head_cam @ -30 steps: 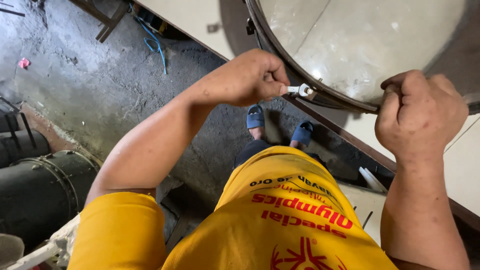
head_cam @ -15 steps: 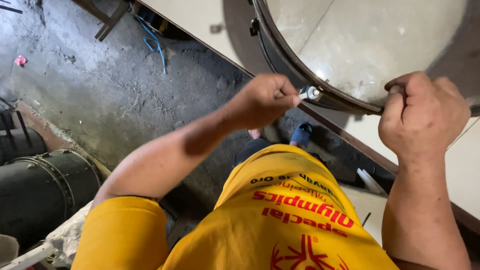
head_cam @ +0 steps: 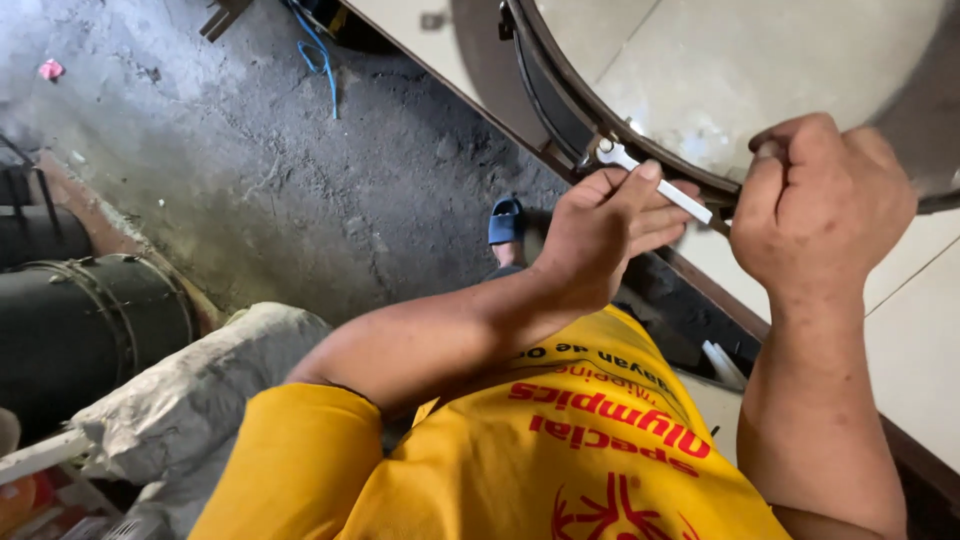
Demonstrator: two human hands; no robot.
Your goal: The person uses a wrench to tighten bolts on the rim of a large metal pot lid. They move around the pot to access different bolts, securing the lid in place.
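Left hand partly hides the wrench.

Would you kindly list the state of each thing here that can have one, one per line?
Left hand: closed around the wrench handle.
Wrench: held, its head set against the drum hoop.
Right hand: fisted, gripping the drum hoop.
Drum hoop: seated round the drum, resting on the table.
Drum head: flat, pale, scuffed.
Blue sandal: on the concrete floor, partly hidden.
Black barrel: lying on its side.
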